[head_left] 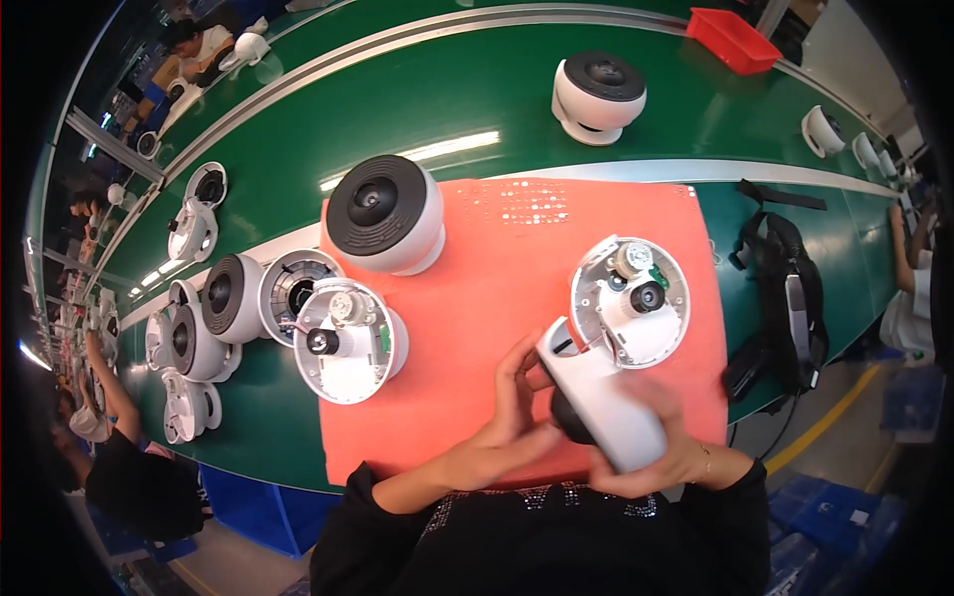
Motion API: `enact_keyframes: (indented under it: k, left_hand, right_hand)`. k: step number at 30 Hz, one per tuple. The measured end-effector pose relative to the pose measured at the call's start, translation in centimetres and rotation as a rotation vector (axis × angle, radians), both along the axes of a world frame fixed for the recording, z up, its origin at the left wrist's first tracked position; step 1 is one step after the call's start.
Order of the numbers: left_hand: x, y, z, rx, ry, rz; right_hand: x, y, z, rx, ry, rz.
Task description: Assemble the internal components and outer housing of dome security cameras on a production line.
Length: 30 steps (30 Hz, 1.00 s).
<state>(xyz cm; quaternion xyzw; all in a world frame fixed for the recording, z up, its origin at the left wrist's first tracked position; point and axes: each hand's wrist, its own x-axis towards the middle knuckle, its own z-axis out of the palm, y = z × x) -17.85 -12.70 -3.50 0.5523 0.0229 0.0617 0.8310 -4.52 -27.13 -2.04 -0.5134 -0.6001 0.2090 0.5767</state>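
Both hands hold a white camera housing part (608,402) over the front of the orange mat (477,328). My left hand (517,422) grips its left side, near a dark rounded area underneath. The part's lower right end is in my right hand (656,442), whose fingers are partly smeared by motion. Touching or just beyond the part's upper end is an opened round camera body (636,308) with a black lens and a motor, and thin wires show between the two. Another opened camera body (343,343) and a closed white camera with a black front (386,214) stand on the mat's left.
Several camera housings (204,338) crowd the green bench at left. Small clear stickers (532,202) lie on the mat. Beyond it are another closed camera (599,94) and a red bin (735,40). A black strapped device (790,298) lies at right. Co-workers sit at both sides.
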Motion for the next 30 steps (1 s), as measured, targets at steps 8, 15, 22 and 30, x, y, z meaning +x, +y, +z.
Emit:
enact_keyframes:
  k: [8, 15, 22, 30]
  left_hand:
    - [2.4, 0.1, -0.9, -0.012, 0.149, 0.073]
    - [2.7, -0.4, -0.4, 0.353, 0.051, 0.087]
    - [2.5, -0.5, -1.1, 0.568, -0.011, 0.157]
    - [2.9, -0.3, -1.7, 0.881, -0.163, 0.198]
  right_hand:
    - [2.5, -4.1, -1.4, -0.083, 0.242, -0.066]
    - [2.4, -6.0, -1.2, -0.104, 0.119, -0.357]
    - [3.1, -5.6, -0.3, -0.169, -0.094, -0.327]
    - [2.9, -5.5, -1.7, -0.116, -0.221, -0.329]
